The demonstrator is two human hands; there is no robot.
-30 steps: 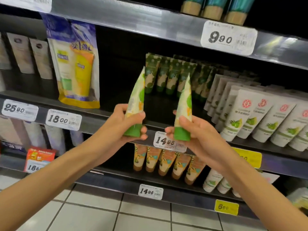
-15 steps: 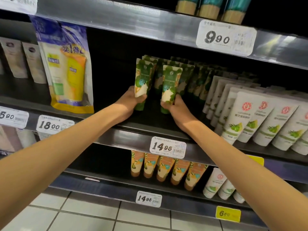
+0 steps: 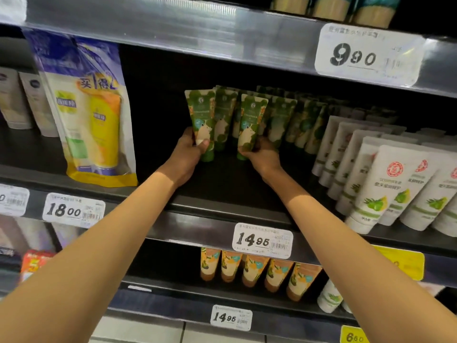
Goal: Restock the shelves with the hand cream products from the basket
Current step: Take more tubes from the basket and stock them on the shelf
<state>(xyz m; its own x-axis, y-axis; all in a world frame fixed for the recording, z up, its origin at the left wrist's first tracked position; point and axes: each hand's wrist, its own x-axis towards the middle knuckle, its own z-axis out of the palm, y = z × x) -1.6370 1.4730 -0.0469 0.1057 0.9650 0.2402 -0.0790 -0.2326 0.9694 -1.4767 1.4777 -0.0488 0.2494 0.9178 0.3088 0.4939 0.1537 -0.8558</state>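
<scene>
- Both hand cream tubes, held out in front of the shelf edge a second ago, now stand deep on the middle shelf (image 3: 222,189), and both arms reach further in.
- The left hand (image 3: 186,155) grips the left tube (image 3: 200,115) low down, its thumb lying across the front just above the green cap and its fingers hidden behind.
- The right hand (image 3: 263,157) curls round the bottom of the right tube (image 3: 251,120) from the right side, fingertips at the cap.
- Each tube is upright with its cap down and its printed face to the camera; whether the caps fully rest on the board I cannot tell.
- The two tubes stand apart, with a dark gap between them.
- Just behind and to their right runs a row of matching green tubes (image 3: 286,117), leaning back.
- Further right on the same shelf lie white tubes (image 3: 385,184) with a green fruit print.
- A yellow and purple pouch (image 3: 91,120) stands to the left, well apart from the hands.
- A 14.95 price tag (image 3: 263,240) sits on the shelf edge below the hands, and orange tubes (image 3: 254,268) line the shelf beneath.
</scene>
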